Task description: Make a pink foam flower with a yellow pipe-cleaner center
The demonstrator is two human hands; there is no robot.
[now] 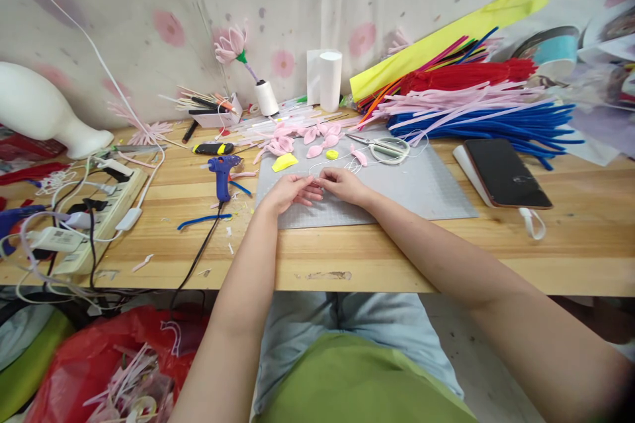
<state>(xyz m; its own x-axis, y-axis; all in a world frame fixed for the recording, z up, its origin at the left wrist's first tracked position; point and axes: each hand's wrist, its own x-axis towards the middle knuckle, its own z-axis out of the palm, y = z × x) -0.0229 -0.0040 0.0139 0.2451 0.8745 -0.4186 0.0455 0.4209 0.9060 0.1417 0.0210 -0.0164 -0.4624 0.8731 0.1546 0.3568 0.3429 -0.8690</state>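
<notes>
My left hand and my right hand meet fingertip to fingertip over a grey cutting mat on the wooden table. Both are pinched around something small and pale between them; a thin white thread loops just behind the fingers. Pink pipe-cleaner petals lie at the mat's far edge, with a yellow piece and scissors close by.
A blue glue gun stands left of the mat, its cord running off the table. A power strip with plugs lies far left. Piled pipe cleaners and a phone are at right. A red bag sits below.
</notes>
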